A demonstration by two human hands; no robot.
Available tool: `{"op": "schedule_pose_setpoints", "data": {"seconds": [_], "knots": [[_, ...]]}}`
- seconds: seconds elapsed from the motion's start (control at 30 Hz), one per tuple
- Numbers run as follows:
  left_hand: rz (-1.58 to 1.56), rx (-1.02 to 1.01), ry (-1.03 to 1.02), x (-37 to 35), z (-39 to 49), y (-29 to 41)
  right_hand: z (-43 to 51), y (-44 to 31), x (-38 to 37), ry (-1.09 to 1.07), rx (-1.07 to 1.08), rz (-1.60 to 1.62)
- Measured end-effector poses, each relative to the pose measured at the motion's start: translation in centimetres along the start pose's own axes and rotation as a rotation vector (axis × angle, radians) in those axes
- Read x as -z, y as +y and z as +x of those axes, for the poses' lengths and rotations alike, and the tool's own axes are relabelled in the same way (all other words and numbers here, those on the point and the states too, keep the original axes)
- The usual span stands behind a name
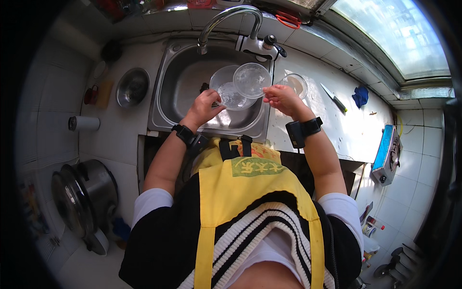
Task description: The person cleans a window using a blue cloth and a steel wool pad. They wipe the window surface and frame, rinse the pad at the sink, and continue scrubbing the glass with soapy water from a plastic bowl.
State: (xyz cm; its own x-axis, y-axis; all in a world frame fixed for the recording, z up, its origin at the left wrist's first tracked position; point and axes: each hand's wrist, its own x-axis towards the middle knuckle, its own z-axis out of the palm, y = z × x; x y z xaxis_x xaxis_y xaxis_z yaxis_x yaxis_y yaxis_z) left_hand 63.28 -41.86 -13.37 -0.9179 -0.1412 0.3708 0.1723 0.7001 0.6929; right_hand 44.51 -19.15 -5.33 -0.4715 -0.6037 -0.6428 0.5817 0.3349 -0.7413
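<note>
Over the stainless steel sink [180, 83], my right hand [283, 99] grips the rim of a clear round lid or shallow dish [251, 80], tilted above a larger clear bowl. That bowl [232, 97] sits in the sink basin with whitish, wet-looking material in it. My left hand [205, 104] is at the bowl's left edge, its fingertips close together; whether they pinch the rim cannot be told. Something dark [204, 87] lies in the basin just beyond my left fingers. A round clear container [297, 86] stands on the counter behind my right hand.
A chrome faucet [231, 12] arches over the sink. Right on the counter [310, 123] lie a knife [334, 97] and a blue cloth [360, 96], with a gas stove [388, 155] farther right. Left are a metal bowl [133, 87], a white tumbler [85, 123] and a large pot [95, 191].
</note>
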Motion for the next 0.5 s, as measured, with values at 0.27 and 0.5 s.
{"op": "schedule_pose_setpoints", "data": {"seconds": [0.27,0.5], "knots": [[-0.012,0.369,-0.248,-3.5,1.2,-2.7,-2.3,-2.9,6.4,0.108,0.226,0.143],[-0.004,0.294,-0.277,-4.4,2.3,-4.0,-0.4,1.3,16.6,0.596,0.169,0.399]]}}
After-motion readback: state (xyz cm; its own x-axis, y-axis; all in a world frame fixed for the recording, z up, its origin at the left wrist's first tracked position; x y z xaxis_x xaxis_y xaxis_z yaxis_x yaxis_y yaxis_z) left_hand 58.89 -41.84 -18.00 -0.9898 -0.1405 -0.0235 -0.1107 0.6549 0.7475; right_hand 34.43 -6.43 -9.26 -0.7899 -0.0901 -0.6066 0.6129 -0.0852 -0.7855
